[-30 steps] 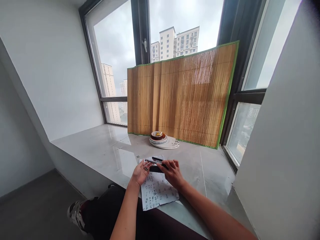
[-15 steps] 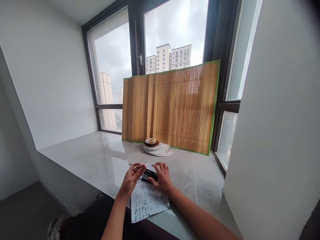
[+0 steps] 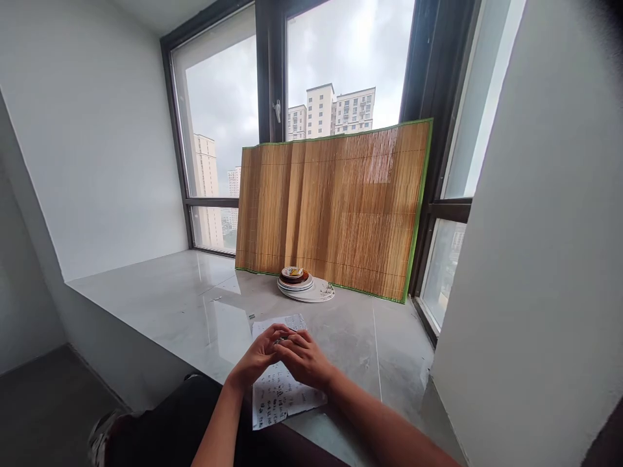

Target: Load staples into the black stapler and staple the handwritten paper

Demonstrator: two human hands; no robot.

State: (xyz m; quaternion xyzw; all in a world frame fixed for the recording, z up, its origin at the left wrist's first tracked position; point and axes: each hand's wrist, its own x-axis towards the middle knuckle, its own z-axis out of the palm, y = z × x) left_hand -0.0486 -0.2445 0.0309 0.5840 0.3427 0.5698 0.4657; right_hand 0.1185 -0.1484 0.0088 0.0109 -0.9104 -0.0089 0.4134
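Note:
My left hand (image 3: 257, 357) and my right hand (image 3: 304, 360) meet over a sheet of paper (image 3: 278, 388) covered in handwritten characters. Their fingers are curled and overlap. A small dark and silvery bit of something (image 3: 279, 340) shows between the fingers; its kind cannot be made out. The black items seen on the paper earlier are hidden behind the hands. The paper lies on the pale stone sill, its near end reaching the sill's front edge by my lap.
A stack of plates (image 3: 304, 285) with a small patterned dish on top stands farther back on the sill (image 3: 160, 295). Behind it a green-edged bamboo mat (image 3: 331, 207) leans against the window. A small greenish piece (image 3: 252, 316) lies beside the paper's far end. A white wall (image 3: 516, 259) rises at right.
Both hands have come together, and their fingers now overlap and cover the black items that showed between them. The view has shifted slightly.

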